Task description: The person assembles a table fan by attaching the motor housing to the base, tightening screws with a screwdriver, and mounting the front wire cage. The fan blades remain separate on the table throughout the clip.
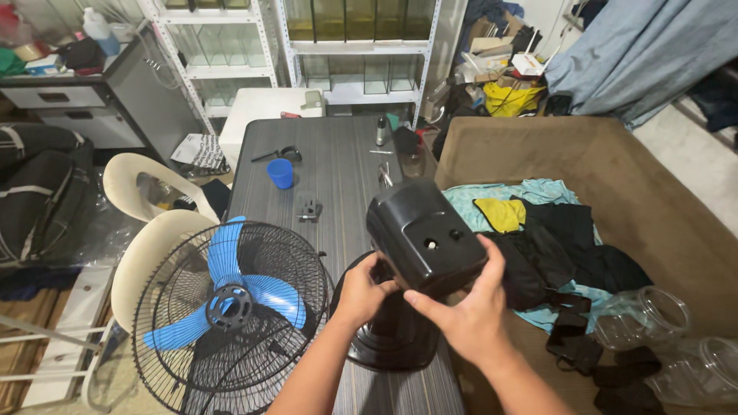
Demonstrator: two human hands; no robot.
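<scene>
- Head view: both hands, left [361, 290] and right [470, 307], clasp one black housing [423, 237].
- One blue cup [280, 173], contents unseen, at 11 o'clock on tabletop [346, 165].
- Two clear jars [642, 317] at 3 o'clock.

You are working in a cluttered home storage room. At 12 o'clock stands white shelving [357, 46] with glass tanks; at 3 o'clock a brown sofa [615, 177] holds clothes [538, 230].

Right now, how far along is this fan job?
Already apart: the round wire cage with blue blades lies flat on the dark striped table, off its motor. In hand: both hands, left hand and right hand, grip the black plastic motor housing over the round black base. Cage and housing remain separate; a small black part lies loose.
</scene>
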